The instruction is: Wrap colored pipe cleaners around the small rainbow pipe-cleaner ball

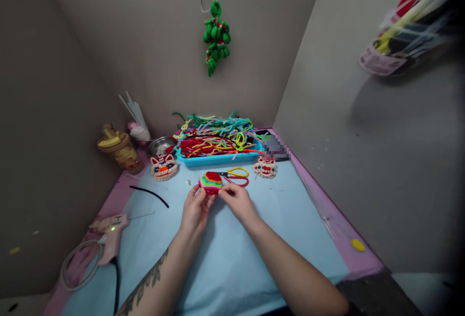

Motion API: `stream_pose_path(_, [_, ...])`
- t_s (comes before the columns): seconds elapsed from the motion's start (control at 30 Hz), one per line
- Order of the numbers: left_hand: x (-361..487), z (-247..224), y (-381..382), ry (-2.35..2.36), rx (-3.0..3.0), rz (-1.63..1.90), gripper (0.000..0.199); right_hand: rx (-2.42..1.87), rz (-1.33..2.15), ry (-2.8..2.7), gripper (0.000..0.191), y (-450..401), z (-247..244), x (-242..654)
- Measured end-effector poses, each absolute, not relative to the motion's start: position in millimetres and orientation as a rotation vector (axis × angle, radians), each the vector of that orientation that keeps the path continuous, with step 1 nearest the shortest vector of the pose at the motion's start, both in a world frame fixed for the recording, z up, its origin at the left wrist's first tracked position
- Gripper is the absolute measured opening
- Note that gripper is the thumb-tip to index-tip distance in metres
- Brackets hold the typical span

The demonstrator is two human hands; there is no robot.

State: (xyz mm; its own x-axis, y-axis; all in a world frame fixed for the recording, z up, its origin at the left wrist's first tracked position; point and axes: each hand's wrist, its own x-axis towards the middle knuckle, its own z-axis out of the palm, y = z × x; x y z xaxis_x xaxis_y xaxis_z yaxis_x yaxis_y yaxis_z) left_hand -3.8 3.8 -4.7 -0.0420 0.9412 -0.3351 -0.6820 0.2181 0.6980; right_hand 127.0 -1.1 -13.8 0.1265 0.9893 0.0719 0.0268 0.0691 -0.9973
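I had the striped ball (211, 181) between both hands, left hand (194, 209) gripping it, right hand (240, 202) pinched narrow on its edge, scissors (228, 176) just beyond the fingers; looked like edge-working, next move probably needing a steady left grip.

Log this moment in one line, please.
Left hand: holds multicoloured piece; right hand: at its edge; beyond: scissors, blue tray

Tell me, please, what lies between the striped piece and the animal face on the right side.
The scissors lie between the striped piece and that animal face; the head view shows this.
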Motion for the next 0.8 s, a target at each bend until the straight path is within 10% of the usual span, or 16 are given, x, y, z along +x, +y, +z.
stream_pose_path(0.8, [-10.9, 16.2, -0.6, 0.903, 0.698, 1.197, 0.058, -0.885, 1.478, -0.847, 0.057, 2.5, -16.2, 125.8])
